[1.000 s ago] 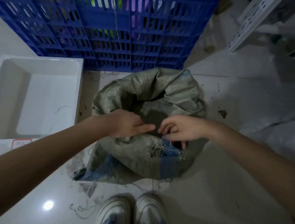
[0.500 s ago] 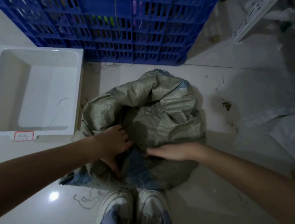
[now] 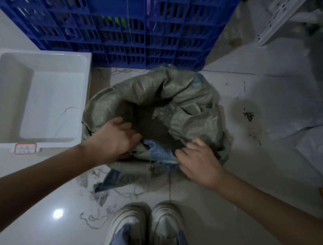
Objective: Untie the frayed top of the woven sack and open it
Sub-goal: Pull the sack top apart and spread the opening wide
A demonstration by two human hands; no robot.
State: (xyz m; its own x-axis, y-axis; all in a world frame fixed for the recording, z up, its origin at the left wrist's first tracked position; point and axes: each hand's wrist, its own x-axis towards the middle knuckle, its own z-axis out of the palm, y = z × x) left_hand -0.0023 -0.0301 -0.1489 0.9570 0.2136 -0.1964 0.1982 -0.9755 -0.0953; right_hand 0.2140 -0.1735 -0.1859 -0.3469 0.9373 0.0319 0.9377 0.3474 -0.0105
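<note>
- woven sack [image 3: 187, 105]: grey-green woven plastic, crumpled, sits on the floor [image 3: 246, 216] centre frame, just near of the blue crate [image 3: 116, 28] and right of the white tub [image 3: 37, 97].
- Sack mouth is open: rim folded/rolled outward all round, dark hollow in the middle. Contents too dark to tell.
- Far side of rim stands higher, bunched into a peak w/ a bit of blue at its right edge.
- Near rim: blue woven patch [image 3: 159, 153] shows between the two hands, frayed threads hanging off it. More blue fabric + loose fringe trails onto the floor at near-left of the sack.
- left hand [image 3: 115, 138]: on near-left rim, fingers reaching over the edge into the mouth, loosely curled on the fabric, thumb tucked under toward the blue patch. Looks like a grip on the rim; exact pinch hidden.
- right hand [image 3: 200, 162]: on near-right rim, back of hand up, fingers curled down onto the fabric beside the blue patch. Fingertips hidden, can't tell if pinching.
- Hands are apart, patch between them.
- Loose threads [image 3: 93, 218] scattered on the floor near-left of the sack.
- shoes [image 3: 148, 229]: pale pair, just near of the sack, jeans cuffs over them.
- Small dark debris spot [image 3: 248, 115] on the floor right of the sack.
- Tub has a red-bordered label on its near wall.
</note>
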